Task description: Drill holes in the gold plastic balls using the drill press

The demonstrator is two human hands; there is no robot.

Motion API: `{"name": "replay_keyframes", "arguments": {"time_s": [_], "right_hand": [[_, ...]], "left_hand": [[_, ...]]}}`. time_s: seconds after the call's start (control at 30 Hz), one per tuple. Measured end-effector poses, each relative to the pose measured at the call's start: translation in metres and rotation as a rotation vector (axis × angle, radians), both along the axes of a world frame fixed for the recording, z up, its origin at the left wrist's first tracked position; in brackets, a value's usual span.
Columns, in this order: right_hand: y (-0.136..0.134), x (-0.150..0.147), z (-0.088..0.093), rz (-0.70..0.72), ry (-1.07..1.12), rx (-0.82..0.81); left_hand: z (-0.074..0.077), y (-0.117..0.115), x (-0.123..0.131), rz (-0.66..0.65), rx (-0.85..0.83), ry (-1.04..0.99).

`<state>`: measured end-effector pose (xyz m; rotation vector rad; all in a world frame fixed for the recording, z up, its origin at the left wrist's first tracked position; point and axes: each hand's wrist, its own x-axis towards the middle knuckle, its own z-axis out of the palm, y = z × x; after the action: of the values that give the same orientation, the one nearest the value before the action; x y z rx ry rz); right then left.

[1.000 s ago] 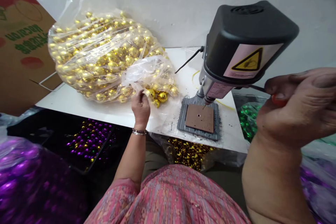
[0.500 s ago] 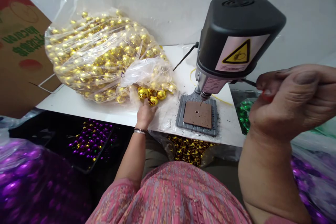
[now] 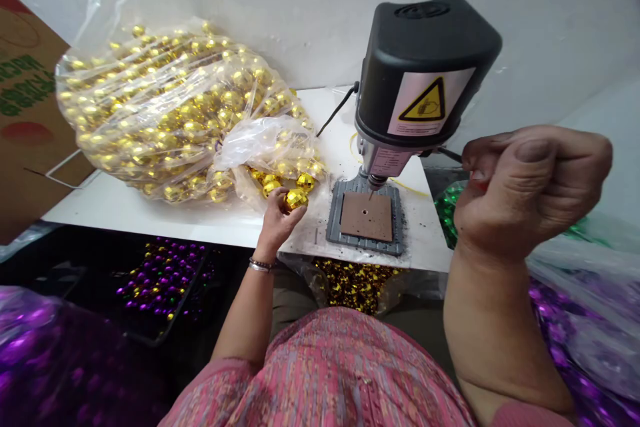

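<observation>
Dark metal lever [image 3: 451,155] clenched in right hand [image 3: 533,190]. Gold faceted shiny ball [image 3: 297,198] pinched by left hand [image 3: 280,221], near front edge of white flat tabletop [image 3: 100,203]; could be dropped over edge if grip slips. Fingers could be nicked by thin steel drill bit [image 3: 371,195] if lever is pulled early. Small gap left open before brown square plate [image 3: 367,217]; far left blocked by clear plastic bag [image 3: 175,107].

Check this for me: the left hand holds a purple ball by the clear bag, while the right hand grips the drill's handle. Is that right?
Not quite: the colour is wrong. The head view shows the left hand holding a gold ball by the clear bag, while the right hand grips the handle of the drill.
</observation>
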<state>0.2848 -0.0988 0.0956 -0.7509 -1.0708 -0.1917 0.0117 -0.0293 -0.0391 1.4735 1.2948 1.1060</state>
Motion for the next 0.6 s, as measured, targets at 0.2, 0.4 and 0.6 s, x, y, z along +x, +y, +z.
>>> {"name": "replay_keyframes", "arguments": {"time_s": [0.2, 0.4, 0.6], "right_hand": [[-0.003, -0.004, 0.002, -0.006, 0.010, -0.037], [0.011, 0.000, 0.023, -0.105, 0.020, -0.082], [0.041, 0.018, 0.058, -0.125, -0.019, -0.267]], "left_hand": [[0.010, -0.017, 0.024, -0.199, -0.369, -0.505], [0.004, -0.016, 0.055, -0.262, -0.412, -0.426], [0.013, -0.009, 0.077, -0.362, -0.222, -0.025]]}}
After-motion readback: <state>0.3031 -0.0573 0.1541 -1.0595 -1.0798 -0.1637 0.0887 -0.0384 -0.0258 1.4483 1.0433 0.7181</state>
